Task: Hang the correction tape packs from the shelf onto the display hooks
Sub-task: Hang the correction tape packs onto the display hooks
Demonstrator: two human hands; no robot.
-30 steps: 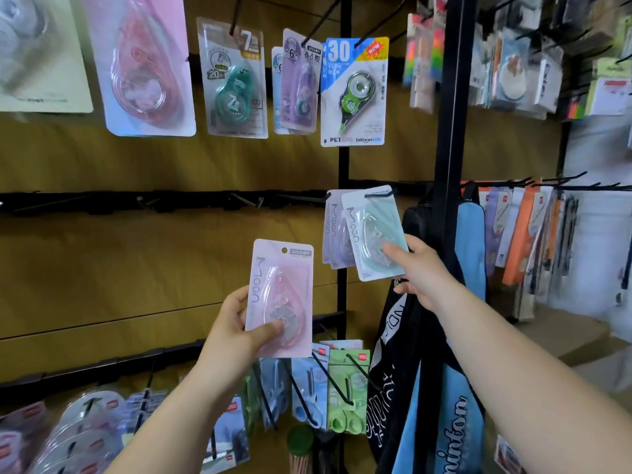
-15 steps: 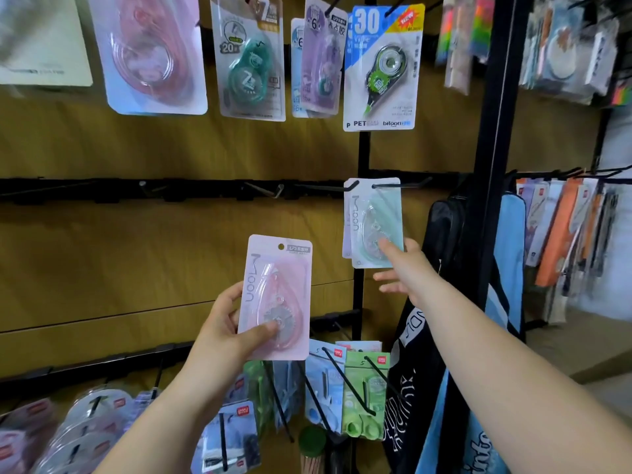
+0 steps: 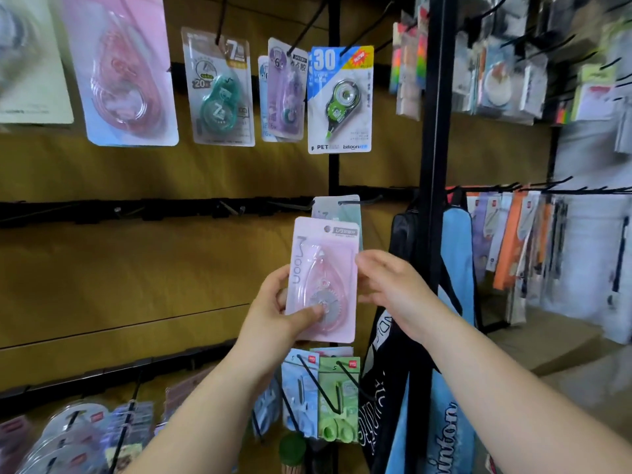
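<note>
Pink pack point(image 3: 323, 278) between both hands, upright.

The pack in the middle point(image 3: 323, 278) is soft pink, with a see-through pink tape case and a grey wheel inside. Behind it hangs a pale mint green pack point(image 3: 337, 207) on a black hook point(image 3: 359, 201). The wall board point(image 3: 136, 275) is brownish yellow with black rails point(image 3: 136, 210). Up high, one big pack point(image 3: 119, 68) is pink and light blue, one point(image 3: 220, 88) is clear with a teal tape, one point(image 3: 286, 92) is purple, and one point(image 3: 339, 99) is blue and white with a yellow corner and a green tape. Down low hang a light blue pack point(image 3: 298, 395) and a bright green pack point(image 3: 338, 398), both with small red labels. The bag point(image 3: 455, 268) on the right is black and sky blue.
</note>
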